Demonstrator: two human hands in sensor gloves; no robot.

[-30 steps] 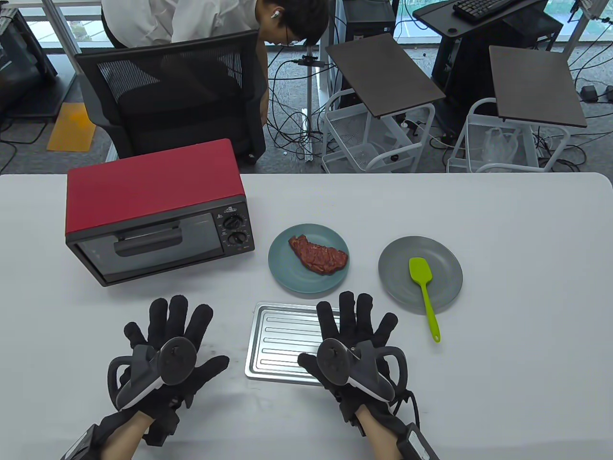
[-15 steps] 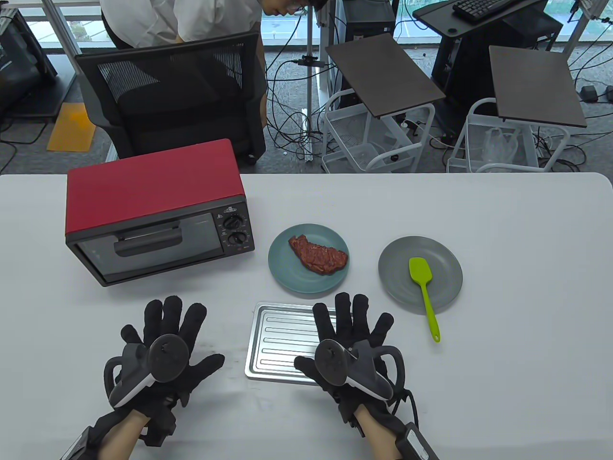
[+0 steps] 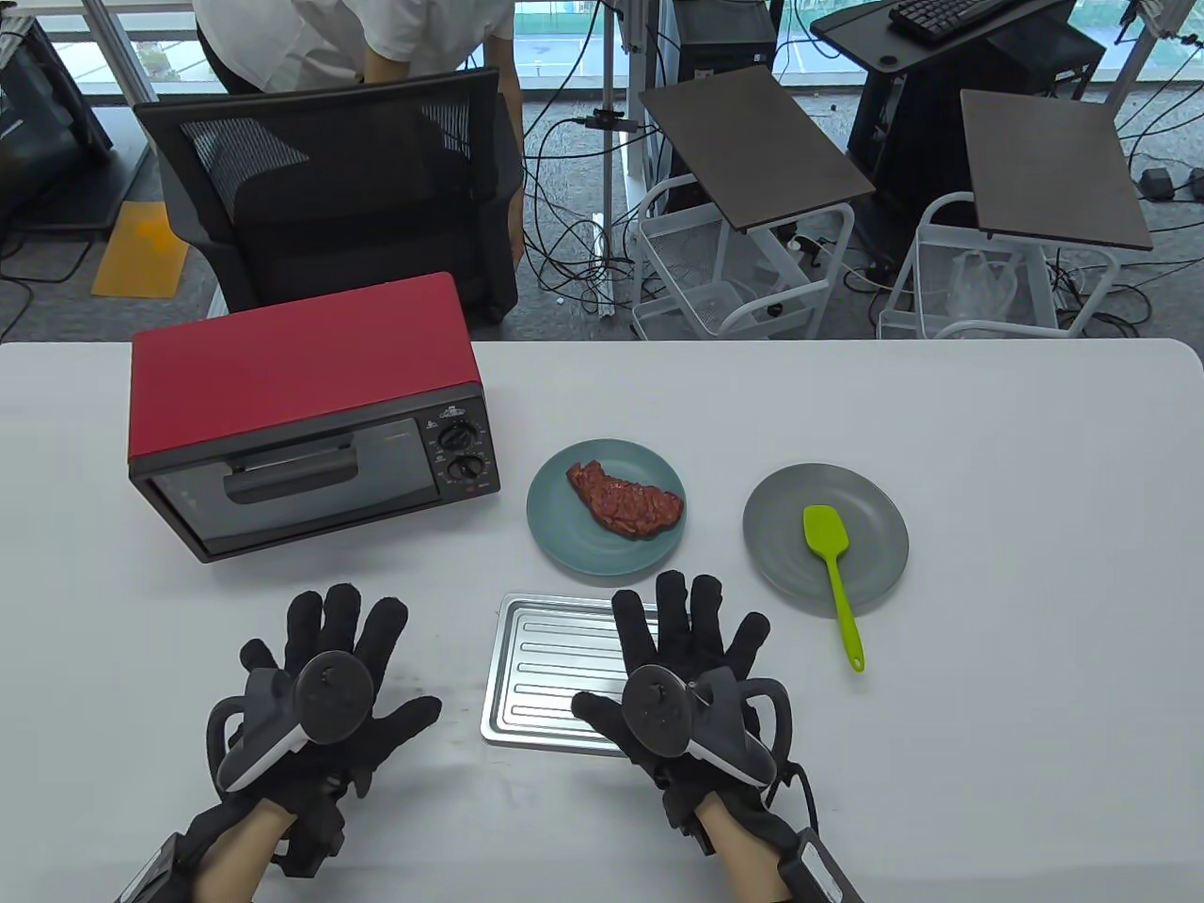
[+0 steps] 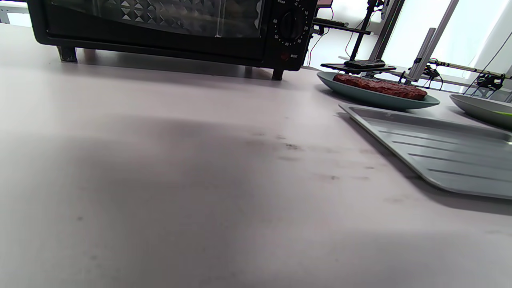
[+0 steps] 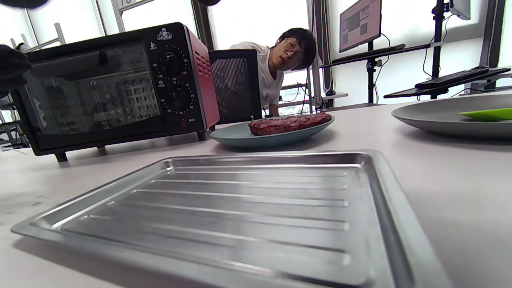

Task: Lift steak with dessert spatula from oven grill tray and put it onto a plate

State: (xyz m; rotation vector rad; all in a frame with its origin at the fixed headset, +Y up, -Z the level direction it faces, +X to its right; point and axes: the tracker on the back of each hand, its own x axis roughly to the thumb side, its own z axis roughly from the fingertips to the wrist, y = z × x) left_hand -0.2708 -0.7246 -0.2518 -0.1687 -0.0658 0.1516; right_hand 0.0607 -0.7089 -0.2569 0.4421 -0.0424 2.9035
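Note:
A reddish-brown steak (image 3: pixel 625 498) (image 5: pixel 290 123) (image 4: pixel 380 87) lies on the teal plate (image 3: pixel 564 536) (image 5: pixel 236 137). The lime-green spatula (image 3: pixel 835 574) (image 5: pixel 486 115) rests with its blade on the grey plate (image 3: pixel 781 555) (image 5: pixel 432 116), its handle reaching toward me. The ridged metal grill tray (image 3: pixel 541 673) (image 5: pixel 248 212) (image 4: pixel 440 152) holds nothing. My right hand (image 3: pixel 691 640) hovers flat over the tray's right part, fingers spread. My left hand (image 3: pixel 334 640) is flat with spread fingers left of the tray. Neither holds anything.
A red toaster oven (image 3: pixel 301 404) (image 5: pixel 112 88) with its door closed stands at the back left. Behind the table a person (image 3: pixel 357 38) bends over a black mesh chair (image 3: pixel 339 188). Small side tables and wire carts stand further back.
Both hands have drifted slightly left and toward me, staying flat. The person behind the chair has straightened, with the head out of the table view.

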